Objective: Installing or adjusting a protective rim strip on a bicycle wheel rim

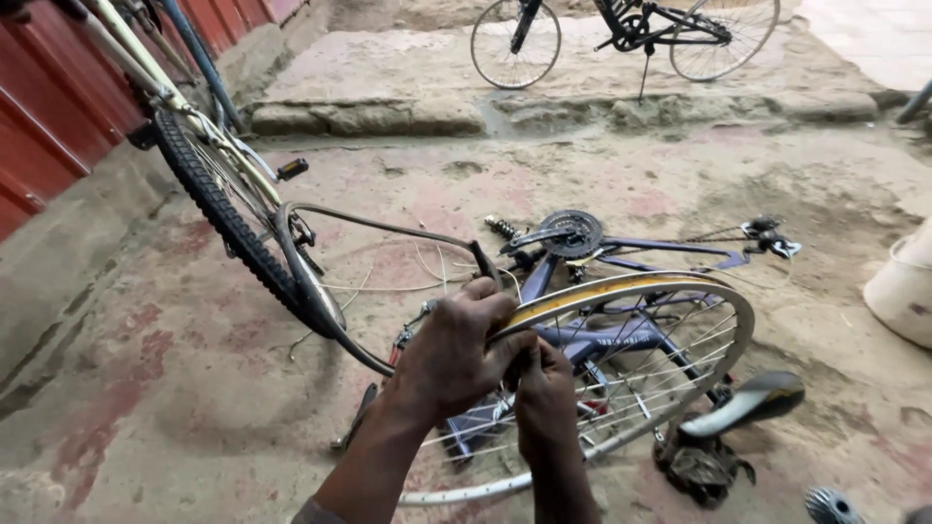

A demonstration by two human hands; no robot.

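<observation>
We grip the wheel rim (pixel 631 291) with left hand (pixel 451 354) and right hand (pixel 546 398) both clenched; rim looks rigid and light, inner tube (pixel 320 291) floppy.

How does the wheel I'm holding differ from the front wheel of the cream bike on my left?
The held wheel is a bare metal rim, loose from any frame; the cream bike's wheel wears a knobby black tyre and sits mounted in its fork. The held wheel leans over a blue frame lying on the ground; the cream bike's wheel stands upright. Both have thin wire spokes. Left hand and right hand grip the rim.
</observation>
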